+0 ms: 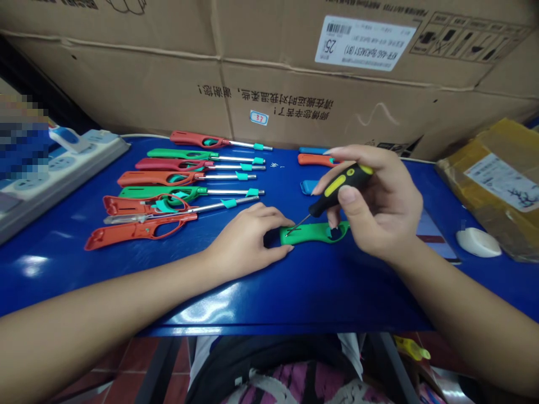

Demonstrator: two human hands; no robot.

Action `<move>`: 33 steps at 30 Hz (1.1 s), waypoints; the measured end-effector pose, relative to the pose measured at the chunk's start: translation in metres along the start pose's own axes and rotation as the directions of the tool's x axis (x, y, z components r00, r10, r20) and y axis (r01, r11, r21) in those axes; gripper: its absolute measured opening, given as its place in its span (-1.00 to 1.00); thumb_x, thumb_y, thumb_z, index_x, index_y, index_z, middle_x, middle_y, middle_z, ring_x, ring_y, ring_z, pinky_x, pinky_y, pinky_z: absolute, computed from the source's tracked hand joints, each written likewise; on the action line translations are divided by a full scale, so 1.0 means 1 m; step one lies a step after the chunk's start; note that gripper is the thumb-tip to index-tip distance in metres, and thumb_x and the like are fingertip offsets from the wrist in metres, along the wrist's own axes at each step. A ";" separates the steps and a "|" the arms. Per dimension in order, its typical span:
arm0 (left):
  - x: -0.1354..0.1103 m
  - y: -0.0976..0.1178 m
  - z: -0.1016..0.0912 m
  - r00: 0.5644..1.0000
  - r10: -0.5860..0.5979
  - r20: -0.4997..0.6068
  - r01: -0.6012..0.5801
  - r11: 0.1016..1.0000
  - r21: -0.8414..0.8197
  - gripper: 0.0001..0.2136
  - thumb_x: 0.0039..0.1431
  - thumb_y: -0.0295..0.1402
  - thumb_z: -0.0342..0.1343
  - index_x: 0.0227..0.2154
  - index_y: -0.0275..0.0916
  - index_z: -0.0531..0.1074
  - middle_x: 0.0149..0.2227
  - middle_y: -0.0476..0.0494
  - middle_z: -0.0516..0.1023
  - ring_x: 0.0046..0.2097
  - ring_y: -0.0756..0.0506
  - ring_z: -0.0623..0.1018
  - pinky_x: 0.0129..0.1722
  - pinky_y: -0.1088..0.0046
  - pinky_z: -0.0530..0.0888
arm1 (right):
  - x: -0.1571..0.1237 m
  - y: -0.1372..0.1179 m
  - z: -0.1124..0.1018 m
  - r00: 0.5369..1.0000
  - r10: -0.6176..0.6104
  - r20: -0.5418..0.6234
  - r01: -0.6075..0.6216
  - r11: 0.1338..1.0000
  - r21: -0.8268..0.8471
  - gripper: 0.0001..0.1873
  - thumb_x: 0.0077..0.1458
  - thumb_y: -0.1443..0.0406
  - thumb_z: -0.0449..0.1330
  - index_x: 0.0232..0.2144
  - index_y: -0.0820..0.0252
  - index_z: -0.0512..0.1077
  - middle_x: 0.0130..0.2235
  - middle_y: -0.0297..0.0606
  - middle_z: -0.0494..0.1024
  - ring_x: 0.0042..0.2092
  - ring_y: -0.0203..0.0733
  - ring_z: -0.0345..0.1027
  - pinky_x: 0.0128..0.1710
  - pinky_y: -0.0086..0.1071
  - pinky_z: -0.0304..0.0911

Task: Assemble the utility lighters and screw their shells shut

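- Our left grip (246, 235) pinches one green lighter (304, 234), toward four o'clock from centre
- Five closed lighters (154, 179), toward ten o'clock
- Our right grip (381, 207) clasps one screwdriver (334, 188), hiding the green lighter's three-o'clock end

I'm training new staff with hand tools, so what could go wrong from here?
The screwdriver might slip off the green lighter handle beneath it and jab the left hand, whose thumb and finger sit close to the tip.

The left forearm could also knock the open orange handle half nearby.
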State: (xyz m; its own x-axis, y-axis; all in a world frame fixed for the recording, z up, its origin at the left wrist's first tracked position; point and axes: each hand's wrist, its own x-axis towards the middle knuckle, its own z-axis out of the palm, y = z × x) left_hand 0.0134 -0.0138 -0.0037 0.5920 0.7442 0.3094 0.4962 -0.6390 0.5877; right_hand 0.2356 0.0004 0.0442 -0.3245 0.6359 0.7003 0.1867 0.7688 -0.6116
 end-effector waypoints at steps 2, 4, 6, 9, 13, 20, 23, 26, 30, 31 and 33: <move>0.000 0.000 0.000 1.000 -0.007 0.001 0.007 1.000 -0.001 -0.70 0.16 -0.36 0.31 -0.04 -0.25 0.56 -0.09 -0.15 0.62 -0.06 -0.19 0.54 0.01 0.18 0.50 | 0.000 0.001 0.000 0.991 -0.107 -0.076 0.094 0.984 -0.153 -0.70 0.21 0.22 0.30 0.00 -0.02 0.48 -0.24 -0.31 0.59 -0.36 -0.22 0.50 -0.49 -0.35 0.46; 0.000 0.001 0.000 1.000 -0.014 0.005 0.015 1.000 -0.004 -0.70 0.16 -0.36 0.31 -0.03 -0.24 0.56 -0.08 -0.15 0.62 -0.06 -0.19 0.54 0.01 0.17 0.50 | -0.001 0.004 0.000 0.970 -0.210 -0.125 0.169 0.945 -0.281 -0.79 0.17 0.19 0.33 -0.13 0.03 0.53 -0.27 -0.30 0.61 -0.33 -0.19 0.52 -0.34 -0.27 0.49; 0.000 0.001 -0.001 1.000 -0.019 0.009 0.019 1.000 -0.011 -0.70 0.17 -0.35 0.31 -0.03 -0.24 0.56 -0.08 -0.15 0.62 -0.05 -0.20 0.54 0.01 0.17 0.50 | -0.003 0.006 -0.002 0.970 -0.206 -0.129 0.167 0.950 -0.263 -0.79 0.28 0.16 0.21 -0.09 0.06 0.54 -0.26 -0.27 0.62 -0.31 -0.17 0.53 -0.30 -0.25 0.49; 0.000 0.001 -0.001 1.000 -0.022 0.006 0.022 1.000 -0.010 -0.71 0.17 -0.34 0.30 -0.04 -0.23 0.56 -0.09 -0.16 0.63 -0.05 -0.20 0.55 0.00 0.16 0.51 | -0.005 0.006 -0.004 0.999 -0.027 -0.046 0.022 0.994 -0.109 -0.63 0.39 0.14 0.01 0.14 0.03 0.41 -0.19 -0.22 0.63 -0.35 -0.18 0.54 -0.48 -0.30 0.45; 0.000 0.000 -0.001 1.000 -0.016 -0.002 0.016 1.000 -0.003 -0.70 0.15 -0.34 0.31 -0.04 -0.22 0.56 -0.08 -0.15 0.63 -0.06 -0.20 0.55 0.00 0.17 0.51 | -0.002 0.004 -0.004 0.997 -0.047 -0.059 0.032 0.974 -0.224 -0.74 0.33 0.12 0.16 0.00 -0.01 0.47 -0.23 -0.26 0.63 -0.39 -0.21 0.51 -0.45 -0.32 0.45; 0.000 0.001 -0.001 1.000 -0.008 -0.001 0.008 1.000 0.000 -0.72 0.16 -0.35 0.31 -0.05 -0.24 0.56 -0.10 -0.16 0.63 -0.07 -0.20 0.56 -0.01 0.17 0.51 | -0.004 0.002 -0.005 0.999 0.034 0.006 -0.034 0.998 -0.050 -0.59 0.43 0.16 -0.05 0.23 -0.01 0.34 -0.18 -0.26 0.65 -0.45 -0.25 0.48 -0.55 -0.33 0.39; 0.000 0.000 0.000 1.000 -0.007 -0.005 0.007 1.000 0.001 -0.71 0.16 -0.35 0.31 -0.05 -0.25 0.56 -0.09 -0.17 0.63 -0.06 -0.19 0.55 0.00 0.17 0.51 | -0.002 0.000 -0.005 0.998 -0.007 0.062 0.012 0.996 -0.085 -0.60 0.40 0.18 0.03 0.23 -0.03 0.30 -0.14 -0.27 0.64 -0.41 -0.24 0.50 -0.50 -0.32 0.44; 0.000 0.000 0.000 1.000 -0.002 -0.001 0.002 1.000 0.002 -0.71 0.17 -0.35 0.31 -0.04 -0.25 0.56 -0.08 -0.16 0.62 -0.06 -0.19 0.55 0.01 0.17 0.50 | 0.002 -0.001 -0.005 0.986 -0.163 -0.013 0.154 0.948 -0.278 -0.79 0.27 0.22 0.24 -0.05 0.02 0.49 -0.19 -0.30 0.63 -0.36 -0.24 0.51 -0.40 -0.33 0.45; 0.000 0.001 -0.001 1.000 -0.011 0.010 0.011 1.000 0.002 -0.71 0.18 -0.34 0.30 -0.04 -0.23 0.56 -0.09 -0.16 0.62 -0.06 -0.19 0.55 0.00 0.17 0.51 | -0.002 0.003 -0.006 0.995 -0.086 -0.046 0.074 0.976 -0.205 -0.77 0.35 0.22 0.11 -0.01 0.02 0.48 -0.18 -0.29 0.64 -0.38 -0.26 0.50 -0.40 -0.33 0.45; 0.001 0.001 -0.001 1.000 -0.011 0.008 0.011 1.000 0.003 -0.71 0.17 -0.34 0.30 -0.04 -0.24 0.56 -0.09 -0.16 0.63 -0.06 -0.19 0.55 0.00 0.16 0.51 | -0.003 0.004 -0.006 0.999 -0.031 -0.014 0.029 0.991 -0.132 -0.70 0.37 0.21 0.05 0.09 0.00 0.42 -0.11 -0.27 0.64 -0.37 -0.24 0.51 -0.45 -0.32 0.44; 0.001 0.001 -0.001 1.000 -0.010 0.005 0.010 1.000 0.004 -0.71 0.17 -0.34 0.30 -0.04 -0.24 0.55 -0.08 -0.16 0.63 -0.06 -0.20 0.55 0.01 0.16 0.51 | -0.005 0.005 -0.005 0.998 0.025 0.056 -0.023 0.999 -0.031 -0.60 0.38 0.21 0.01 0.22 -0.04 0.30 -0.02 -0.23 0.61 -0.31 -0.18 0.54 -0.52 -0.31 0.42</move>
State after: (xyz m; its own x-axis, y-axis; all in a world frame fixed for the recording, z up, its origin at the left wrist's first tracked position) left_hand 0.0136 -0.0136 -0.0017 0.5900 0.7495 0.3002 0.5047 -0.6326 0.5875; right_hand 0.2427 0.0010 0.0393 -0.3710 0.6499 0.6634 0.2227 0.7557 -0.6158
